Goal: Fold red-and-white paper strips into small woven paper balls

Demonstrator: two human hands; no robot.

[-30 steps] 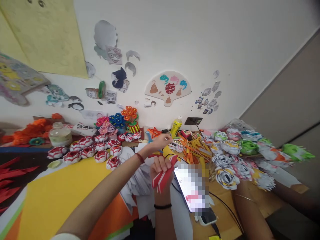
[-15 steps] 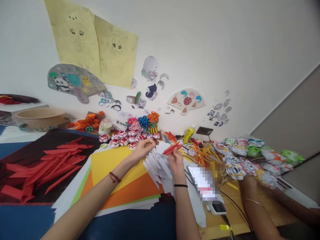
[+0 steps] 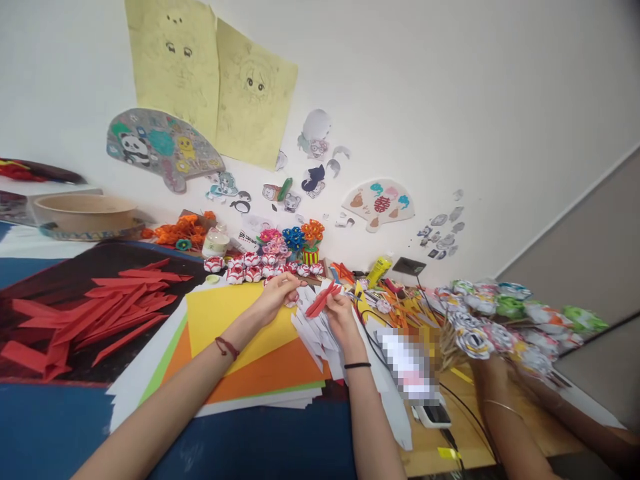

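Observation:
My right hand (image 3: 344, 321) grips a small red folded paper piece (image 3: 321, 300) between thumb and fingers, over a heap of white folded paper strips (image 3: 310, 337). Just to its left is my left hand (image 3: 275, 299), its fingertips pinched together; whatever they hold, if anything, is too small to make out. A gap separates the two hands. Under my left forearm lie sheets of yellow paper (image 3: 215, 313) and orange paper (image 3: 250, 378), stacked with green and white ones. Red folded paper strips (image 3: 105, 310) are piled on a dark mat to the left.
Red-and-white paper flowers (image 3: 253, 267) stand in rows behind my hands. A yellow bottle (image 3: 379, 270) and a blurred phone (image 3: 407, 363) are to the right. At far right another person's hands (image 3: 493, 377) hold a bunch of paper roses (image 3: 473, 340). A round wooden tub (image 3: 90, 217) stands back left.
The red paper piece in my right hand has shifted left and tilted more steeply. My left hand keeps its pinch near it. The camera view has turned slightly.

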